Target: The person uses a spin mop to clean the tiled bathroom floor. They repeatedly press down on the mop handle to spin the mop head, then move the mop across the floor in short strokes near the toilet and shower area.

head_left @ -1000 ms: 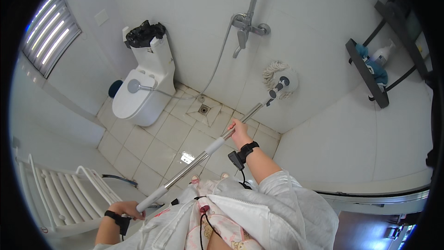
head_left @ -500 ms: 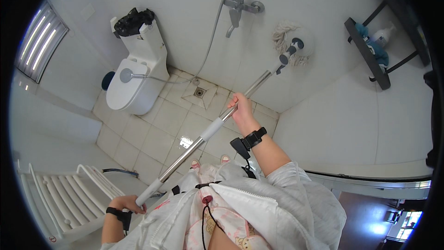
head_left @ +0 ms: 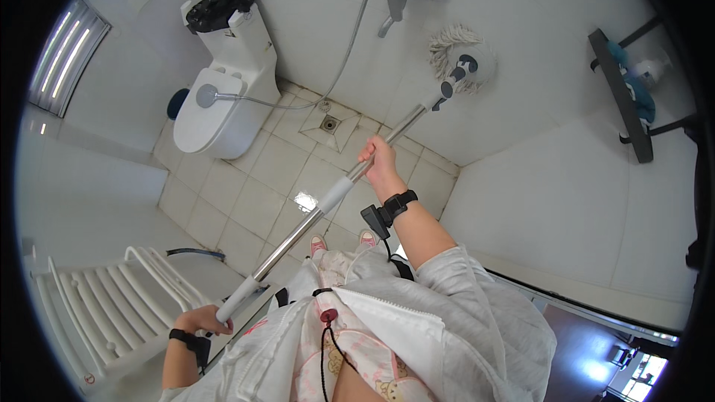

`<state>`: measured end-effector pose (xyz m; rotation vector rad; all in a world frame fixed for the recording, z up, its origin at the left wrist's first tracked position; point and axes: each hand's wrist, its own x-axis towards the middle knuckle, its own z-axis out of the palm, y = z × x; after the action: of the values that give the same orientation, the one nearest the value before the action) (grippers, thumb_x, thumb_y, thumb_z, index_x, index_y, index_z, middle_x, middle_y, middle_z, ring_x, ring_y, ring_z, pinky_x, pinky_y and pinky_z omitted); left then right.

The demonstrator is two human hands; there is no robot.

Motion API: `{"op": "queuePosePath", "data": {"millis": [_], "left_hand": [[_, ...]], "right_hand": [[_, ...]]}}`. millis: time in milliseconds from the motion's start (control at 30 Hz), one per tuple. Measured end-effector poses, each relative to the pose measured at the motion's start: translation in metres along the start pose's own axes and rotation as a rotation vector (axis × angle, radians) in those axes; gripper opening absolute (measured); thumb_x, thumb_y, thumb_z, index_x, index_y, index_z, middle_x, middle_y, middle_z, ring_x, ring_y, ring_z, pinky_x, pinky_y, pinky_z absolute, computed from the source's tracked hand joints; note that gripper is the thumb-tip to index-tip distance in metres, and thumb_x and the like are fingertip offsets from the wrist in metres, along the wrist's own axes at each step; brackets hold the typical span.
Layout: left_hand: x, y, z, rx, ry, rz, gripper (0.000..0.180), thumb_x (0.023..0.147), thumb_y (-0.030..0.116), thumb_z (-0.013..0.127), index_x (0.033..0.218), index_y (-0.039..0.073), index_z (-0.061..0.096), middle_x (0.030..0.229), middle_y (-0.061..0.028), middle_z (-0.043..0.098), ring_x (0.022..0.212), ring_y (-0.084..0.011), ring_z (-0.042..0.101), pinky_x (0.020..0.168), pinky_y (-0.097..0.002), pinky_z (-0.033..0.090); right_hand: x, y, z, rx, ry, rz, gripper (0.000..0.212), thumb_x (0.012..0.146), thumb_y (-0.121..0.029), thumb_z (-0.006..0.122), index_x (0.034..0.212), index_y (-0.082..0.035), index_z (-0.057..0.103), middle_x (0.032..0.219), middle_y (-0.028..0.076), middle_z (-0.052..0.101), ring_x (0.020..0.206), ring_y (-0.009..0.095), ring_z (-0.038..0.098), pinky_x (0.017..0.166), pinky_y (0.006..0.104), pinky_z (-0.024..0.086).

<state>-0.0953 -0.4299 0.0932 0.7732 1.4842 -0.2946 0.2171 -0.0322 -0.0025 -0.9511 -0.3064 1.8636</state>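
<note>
Both my hands grip a mop (head_left: 296, 235) with a long silver and white handle that slants from lower left to upper right. My left hand (head_left: 202, 319) is wrapped round the white grip at its lower end. Farther up, my right hand (head_left: 380, 159) is closed round the metal part of the pole. At the far end, the mop's round head with off-white string fibres (head_left: 452, 39) rests against the white tiled wall (head_left: 521, 97). A dark grey swivel joint (head_left: 459, 73) links the pole to the head.
A white toilet (head_left: 212, 115) stands at the left, with a shower head (head_left: 207, 94) on its lid and a black bag (head_left: 220, 9) on its tank. A tap (head_left: 398, 0) is on the wall. Also here: a floor drain (head_left: 329, 125), a dark shelf (head_left: 622, 97) and a white slatted seat (head_left: 123, 305).
The mop head has shifted slightly left and up along the wall. My right hand has moved a little up and left with the pole; my view has tilted a bit.
</note>
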Motion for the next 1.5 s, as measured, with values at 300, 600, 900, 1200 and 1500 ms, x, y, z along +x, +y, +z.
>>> {"op": "queuePosePath", "data": {"millis": [300, 600, 900, 1200, 1500], "left_hand": [[-0.005, 0.040, 0.001, -0.002, -0.025, -0.172, 0.026, 0.062, 0.024, 0.072, 0.079, 0.007, 0.065, 0.064, -0.0033, 0.061, 0.055, -0.0125, 0.057, 0.052, -0.0253, 0.044], [0.001, 0.088, 0.017, -0.080, 0.127, -0.128, 0.020, 0.062, 0.021, 0.069, 0.073, 0.005, 0.063, 0.060, -0.0041, 0.059, 0.050, -0.0125, 0.055, 0.049, -0.0269, 0.044], [0.013, 0.064, 0.036, -0.155, 0.105, -0.132, 0.019, 0.062, 0.021, 0.070, 0.074, 0.007, 0.064, 0.060, -0.0033, 0.059, 0.050, -0.0120, 0.054, 0.049, -0.0260, 0.044], [0.019, 0.040, 0.047, -0.148, 0.113, -0.100, 0.017, 0.062, 0.018, 0.069, 0.076, 0.008, 0.065, 0.061, -0.0027, 0.059, 0.050, -0.0116, 0.054, 0.048, -0.0258, 0.044], [0.022, 0.048, 0.048, -0.214, 0.276, -0.093, 0.016, 0.064, 0.016, 0.066, 0.076, 0.007, 0.062, 0.060, -0.0028, 0.057, 0.049, -0.0113, 0.053, 0.047, -0.0259, 0.044]], "right_hand": [[0.053, 0.035, -0.043, 0.022, 0.111, 0.180, 0.014, 0.073, -0.003, 0.047, 0.063, -0.008, 0.039, 0.053, 0.004, 0.040, 0.047, 0.017, 0.042, 0.046, 0.0327, 0.041], [0.109, 0.064, -0.097, -0.043, 0.305, 0.289, 0.009, 0.072, -0.002, 0.051, 0.067, -0.003, 0.044, 0.057, 0.008, 0.043, 0.047, 0.021, 0.046, 0.043, 0.0363, 0.042], [0.093, 0.056, -0.092, -0.067, 0.319, 0.311, 0.010, 0.073, -0.004, 0.051, 0.068, -0.004, 0.043, 0.054, 0.008, 0.041, 0.045, 0.020, 0.043, 0.044, 0.0359, 0.042], [0.062, 0.032, -0.071, -0.032, 0.206, 0.359, 0.013, 0.073, -0.006, 0.050, 0.065, -0.008, 0.040, 0.051, 0.003, 0.037, 0.047, 0.018, 0.041, 0.050, 0.0341, 0.041], [0.089, 0.043, -0.080, -0.096, 0.232, 0.322, 0.016, 0.073, -0.006, 0.051, 0.062, -0.007, 0.040, 0.053, 0.005, 0.040, 0.047, 0.020, 0.043, 0.047, 0.0361, 0.043]]}}
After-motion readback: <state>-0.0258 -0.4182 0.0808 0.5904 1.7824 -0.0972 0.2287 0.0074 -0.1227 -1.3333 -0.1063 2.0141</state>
